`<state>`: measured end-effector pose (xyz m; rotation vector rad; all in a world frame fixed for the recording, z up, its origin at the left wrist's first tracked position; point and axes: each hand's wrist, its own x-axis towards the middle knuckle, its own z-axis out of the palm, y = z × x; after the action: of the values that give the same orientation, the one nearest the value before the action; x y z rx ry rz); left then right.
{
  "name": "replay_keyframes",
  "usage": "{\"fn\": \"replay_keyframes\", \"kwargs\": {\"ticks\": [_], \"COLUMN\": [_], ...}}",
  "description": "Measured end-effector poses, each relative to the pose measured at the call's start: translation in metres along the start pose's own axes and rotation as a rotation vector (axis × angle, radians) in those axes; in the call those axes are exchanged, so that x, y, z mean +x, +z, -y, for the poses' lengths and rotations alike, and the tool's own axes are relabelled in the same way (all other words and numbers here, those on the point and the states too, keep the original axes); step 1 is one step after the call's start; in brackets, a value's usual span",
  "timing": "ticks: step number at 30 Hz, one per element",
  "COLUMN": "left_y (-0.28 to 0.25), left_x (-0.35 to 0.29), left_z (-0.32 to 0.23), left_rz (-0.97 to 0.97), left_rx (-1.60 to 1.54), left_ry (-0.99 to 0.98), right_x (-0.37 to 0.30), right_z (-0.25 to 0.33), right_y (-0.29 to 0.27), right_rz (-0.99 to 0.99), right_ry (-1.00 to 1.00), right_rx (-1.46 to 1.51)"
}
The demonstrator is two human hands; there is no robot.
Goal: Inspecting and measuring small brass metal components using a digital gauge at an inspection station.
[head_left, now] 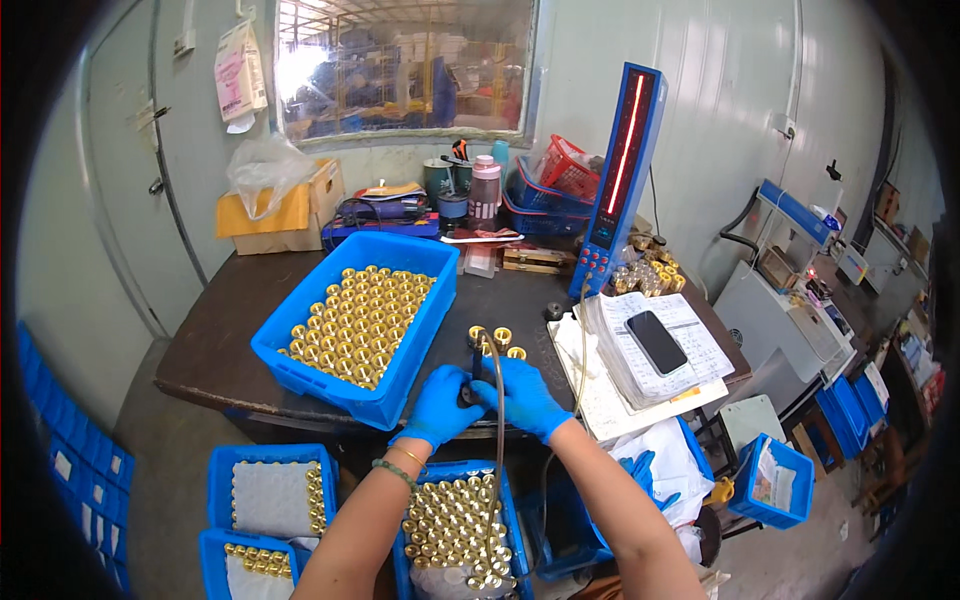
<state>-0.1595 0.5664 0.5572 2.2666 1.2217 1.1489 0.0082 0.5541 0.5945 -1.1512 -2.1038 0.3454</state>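
fittings [360, 325] crowd the table bin [400, 256] at ten o'clock; the floor bin [518, 535] at six holds more; a few stand loose at twelve. work appears midway, finished lot unconfirmed. left hand [436, 405]: fingers curled round dark tool [477, 362]; right hand [530, 398]: beside it, grip unseen.

Left hand [438, 406] (blue-gloved) at black tool [477, 366]

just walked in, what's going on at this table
A person in blue gloves is working with brass fittings. The left hand grips a dark tool, with the right hand close against it, its exact grip hidden. A few fittings stand just beyond the hands; many more fill a blue bin on the left. A tall blue display shows a red bar.
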Motion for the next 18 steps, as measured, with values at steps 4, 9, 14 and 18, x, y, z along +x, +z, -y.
{"fn": "replay_keyframes", "kwargs": {"ticks": [4,9,14,18], "left_y": [-0.003,-0.001,-0.001,-0.004], "left_x": [0.001,0.002,0.002,0.000], "left_z": [-0.008,-0.005,-0.004,-0.009], "left_rz": [-0.033,-0.030,0.028,0.043], "left_rx": [-0.002,0.054,0.002,0.018], "left_ry": [0.053,0.108,0.021,0.030], "right_x": [-0.028,-0.029,-0.019,0.016], "right_z": [-0.014,-0.008,-0.027,-0.113], "right_y": [-0.013,-0.024,-0.033,-0.090], "right_rz": [-0.146,0.124,-0.136,-0.540], "right_ry": [0.017,0.108,0.057,0.291], "right_rx": [0.047,-0.119,0.213,0.318]}}
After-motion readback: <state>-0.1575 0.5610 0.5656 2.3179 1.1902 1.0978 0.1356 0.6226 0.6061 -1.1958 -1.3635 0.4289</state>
